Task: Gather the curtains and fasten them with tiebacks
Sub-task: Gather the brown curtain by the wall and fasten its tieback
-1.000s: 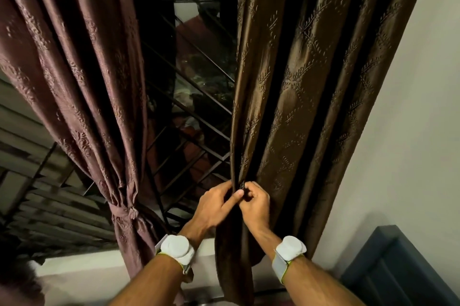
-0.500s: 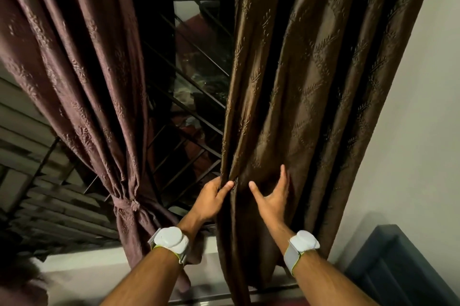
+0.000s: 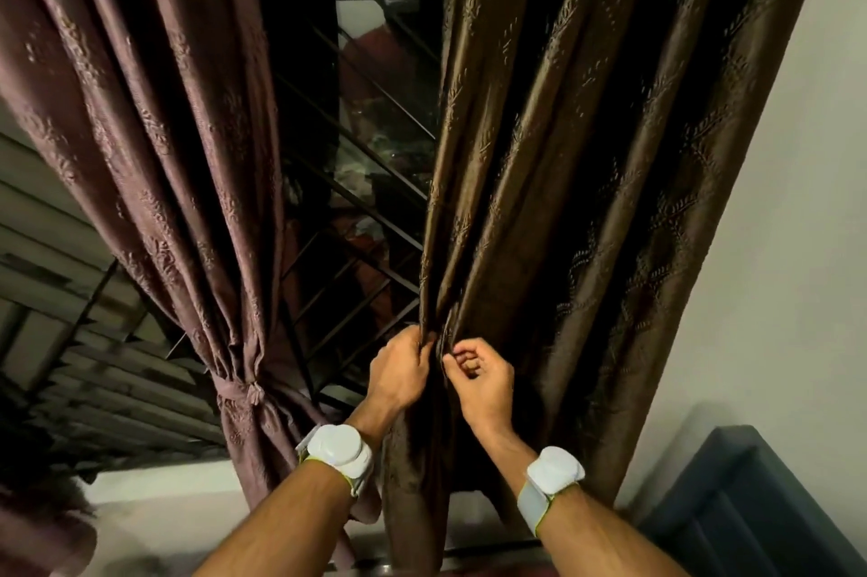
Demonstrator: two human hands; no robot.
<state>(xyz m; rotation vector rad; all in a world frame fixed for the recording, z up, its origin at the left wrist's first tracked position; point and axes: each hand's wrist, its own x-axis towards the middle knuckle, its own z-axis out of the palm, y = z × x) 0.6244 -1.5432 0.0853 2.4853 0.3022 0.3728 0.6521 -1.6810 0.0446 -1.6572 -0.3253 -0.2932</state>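
Note:
Two dark brown patterned curtains hang over a barred window. The left curtain (image 3: 155, 163) is bunched and bound by a matching fabric tieback (image 3: 239, 391) low down. The right curtain (image 3: 563, 182) hangs loose in long folds. My left hand (image 3: 399, 372) grips the inner edge of the right curtain, fingers closed around a fold. My right hand (image 3: 478, 377) pinches the neighbouring fold just to the right, fingers curled. Both hands sit close together at about the height of the left tieback. No tieback shows on the right curtain.
Black window bars (image 3: 356, 220) cross the gap between the curtains. A pale wall (image 3: 774, 248) runs along the right. A dark blue panelled piece of furniture (image 3: 750, 506) stands at the bottom right. A white sill (image 3: 164, 496) lies below the left curtain.
Half a second ago my right hand was spread flat on the right curtain; now it is curled, pinching a fold. My left hand has closed tighter on the curtain's inner edge.

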